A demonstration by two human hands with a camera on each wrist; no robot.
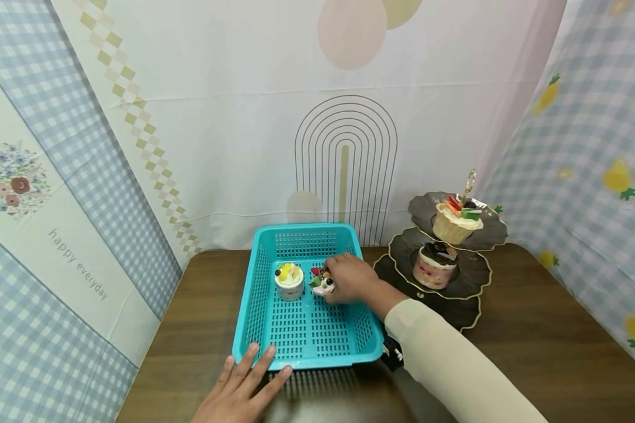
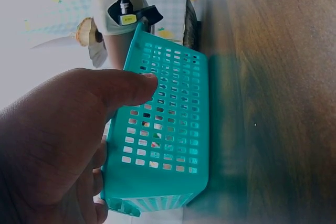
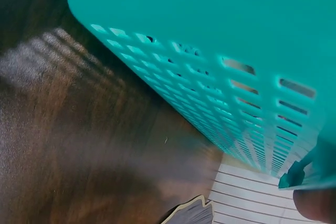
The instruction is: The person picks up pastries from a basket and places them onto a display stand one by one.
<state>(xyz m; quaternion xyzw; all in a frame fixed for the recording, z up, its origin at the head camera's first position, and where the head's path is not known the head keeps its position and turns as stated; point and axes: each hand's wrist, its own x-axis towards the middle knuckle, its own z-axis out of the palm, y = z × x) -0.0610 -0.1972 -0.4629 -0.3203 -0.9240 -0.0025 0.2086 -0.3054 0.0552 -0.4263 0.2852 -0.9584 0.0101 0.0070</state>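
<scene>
Nearest the camera, a left hand (image 1: 240,390) lies across the near rim of a turquoise basket (image 1: 323,362), its fingers spread wide and nearly straight, with the thumb lying along the outside of the pierced wall in the left wrist view. From the far left, a blue checked cloth (image 1: 92,147) slopes beside a brown table (image 1: 177,343), on which the basket stands in front of a pale backdrop (image 1: 233,164) printed with arches. Left of the middle inside the basket, a cream-topped cup (image 1: 289,286) stands upright, decorated with yellow fruit and a dark berry. Just beside it, apart, is a berry-topped dessert (image 1: 321,284), gripped from the right by the curled fingers of a right hand (image 1: 351,279); whether its base touches the basket floor cannot be told. A cream sleeve (image 1: 455,361) runs from that wrist toward the lower right. Further right, a dark tiered stand (image 1: 476,277) edged in gold bears a fruit cupcake (image 1: 454,226) on top and a dark-topped cup (image 1: 435,271) below. Another checked cloth (image 1: 577,176), patterned with yellow fruit, hangs at the far right.
</scene>
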